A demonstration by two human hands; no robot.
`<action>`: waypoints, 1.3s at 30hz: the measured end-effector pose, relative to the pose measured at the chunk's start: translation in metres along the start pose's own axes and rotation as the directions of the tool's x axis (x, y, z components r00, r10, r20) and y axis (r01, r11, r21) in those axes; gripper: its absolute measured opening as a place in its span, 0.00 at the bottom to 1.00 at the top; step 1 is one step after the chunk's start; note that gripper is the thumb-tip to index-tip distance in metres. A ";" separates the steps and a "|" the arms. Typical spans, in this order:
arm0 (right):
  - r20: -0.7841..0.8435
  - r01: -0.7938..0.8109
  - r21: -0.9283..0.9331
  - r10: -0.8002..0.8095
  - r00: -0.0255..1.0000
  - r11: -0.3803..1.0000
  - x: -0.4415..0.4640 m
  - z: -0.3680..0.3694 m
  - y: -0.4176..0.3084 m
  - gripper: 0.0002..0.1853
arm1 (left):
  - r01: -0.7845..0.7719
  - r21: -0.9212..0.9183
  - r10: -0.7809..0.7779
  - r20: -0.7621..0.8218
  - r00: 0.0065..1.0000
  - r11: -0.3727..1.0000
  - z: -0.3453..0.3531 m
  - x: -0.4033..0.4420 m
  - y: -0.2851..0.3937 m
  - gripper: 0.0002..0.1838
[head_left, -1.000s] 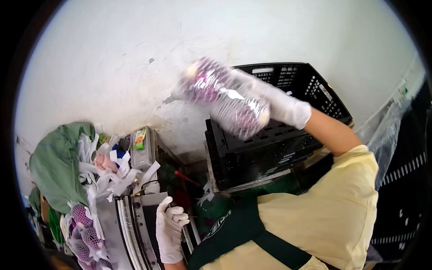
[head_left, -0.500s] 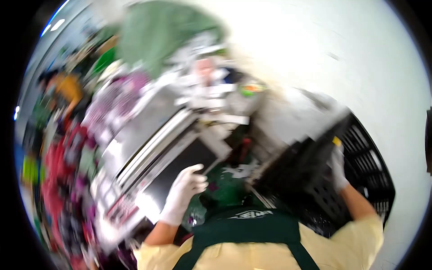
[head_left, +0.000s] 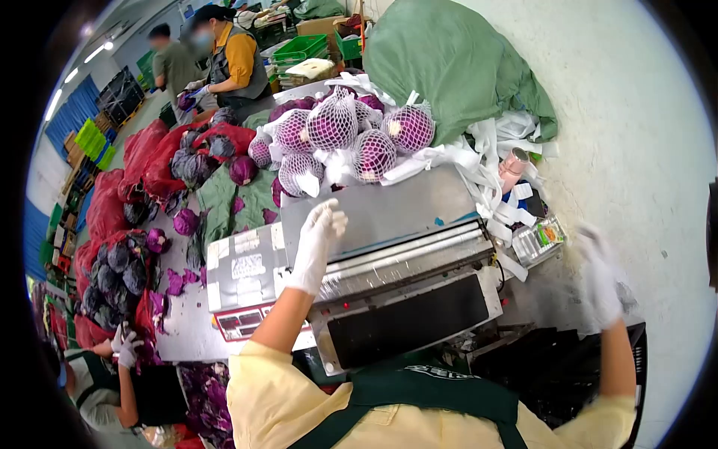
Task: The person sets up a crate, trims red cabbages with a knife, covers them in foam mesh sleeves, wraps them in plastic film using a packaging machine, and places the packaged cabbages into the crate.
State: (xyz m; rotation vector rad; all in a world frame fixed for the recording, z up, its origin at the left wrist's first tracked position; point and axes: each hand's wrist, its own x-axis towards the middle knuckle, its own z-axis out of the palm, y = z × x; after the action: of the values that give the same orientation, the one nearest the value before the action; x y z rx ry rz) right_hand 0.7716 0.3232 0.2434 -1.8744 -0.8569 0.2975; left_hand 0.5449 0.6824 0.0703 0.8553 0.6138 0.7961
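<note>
My left hand point(head_left: 320, 243), in a white glove, is raised over the left part of the wrapping machine point(head_left: 396, 217), its fingers curled and nothing seen in them. My right hand point(head_left: 600, 280), gloved and blurred by motion, is at the right above the black crate point(head_left: 637, 352); whether it holds anything is unclear. Beyond the machine's metal plate lies a pile of red cabbages in white nets point(head_left: 333, 123). A roll of clear film runs across the machine, behind a black plate point(head_left: 410, 320). A scale point(head_left: 243, 273) stands at the machine's left.
Red sacks point(head_left: 143, 153) and loose cabbages point(head_left: 118, 258) cover the left side. A green cloth bundle point(head_left: 449, 67) and white strips point(head_left: 486, 161) lie at the back. Co-workers stand at the back left point(head_left: 235, 60) and lower left point(head_left: 101, 396). A wall point(head_left: 636, 112) bounds the right.
The view has swung left over the machine and cabbages. My right hand held netted cabbages in clear film over the black crate, then reached into the crate, and has now risen. My left hand has moved up.
</note>
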 end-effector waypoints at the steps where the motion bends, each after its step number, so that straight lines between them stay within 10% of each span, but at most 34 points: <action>1: 0.139 -0.058 0.045 0.051 0.989 0.997 0.034 0.033 0.009 0.18 | -0.001 -0.005 0.001 0.013 1.000 1.000 -0.004 0.030 -0.008 0.13; 5: 0.309 0.291 0.035 -0.288 0.906 0.956 0.160 0.174 0.040 0.22 | -0.169 0.192 0.173 -0.002 0.985 0.967 -0.005 0.119 -0.032 0.20; 9: 0.348 0.170 -0.002 -0.159 0.924 0.985 0.248 0.260 0.042 0.29 | -0.087 0.339 0.132 -0.113 0.985 0.937 0.028 0.128 -0.028 0.29; 13: 0.488 -0.011 -0.114 0.066 0.870 0.993 0.273 0.295 0.036 0.41 | -0.264 0.565 0.207 0.165 0.964 0.782 0.019 0.161 -0.051 0.27; 15: 0.321 0.050 -0.209 0.020 0.947 0.977 0.276 0.316 0.055 0.42 | -0.209 0.736 0.175 0.124 0.977 0.643 0.027 0.165 -0.054 0.27; 17: 0.270 0.075 -0.181 -0.024 0.963 0.981 0.279 0.318 0.069 0.39 | -0.096 0.695 0.045 0.092 0.995 0.713 0.052 0.142 -0.029 0.30; 20: 0.345 -0.094 0.304 -0.018 0.939 0.948 0.271 0.299 0.070 0.29 | -0.208 0.636 0.262 0.010 0.965 0.743 0.057 0.127 -0.047 0.35; 23: 0.291 -0.134 0.734 -0.130 0.948 0.666 0.246 0.272 0.058 0.22 | -0.581 0.608 0.517 0.305 0.800 0.540 0.082 0.058 0.003 0.34; 25: 0.690 -0.675 0.724 -0.123 0.714 0.142 0.244 0.258 0.062 0.23 | -0.378 0.374 0.353 0.137 0.926 0.847 0.092 0.018 0.047 0.31; 27: 0.577 -0.544 0.806 -0.105 0.810 0.233 0.205 0.248 0.034 0.24 | -0.329 0.330 0.357 -0.025 0.934 0.885 0.105 0.008 0.051 0.29; 33: 0.785 -0.776 0.596 0.055 0.618 0.206 0.155 0.275 0.095 0.23 | -0.036 0.048 0.041 -0.116 0.992 0.998 0.074 0.014 -0.012 0.24; 37: 0.737 -0.571 0.552 -0.035 0.675 0.607 0.163 0.281 0.129 0.21 | -0.130 0.135 0.139 -0.062 0.988 0.982 0.064 0.007 -0.032 0.23; 39: 0.755 -0.638 0.514 0.051 0.654 0.573 0.166 0.265 0.116 0.20 | 0.120 0.134 -0.110 -0.082 0.991 0.984 0.051 0.006 -0.026 0.26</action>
State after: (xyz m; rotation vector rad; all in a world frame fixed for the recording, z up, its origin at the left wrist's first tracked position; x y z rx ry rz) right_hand 0.7943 0.5926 0.0479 -1.0632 -0.5934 1.4780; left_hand 0.5950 0.6553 0.0741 0.9109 0.7848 0.6882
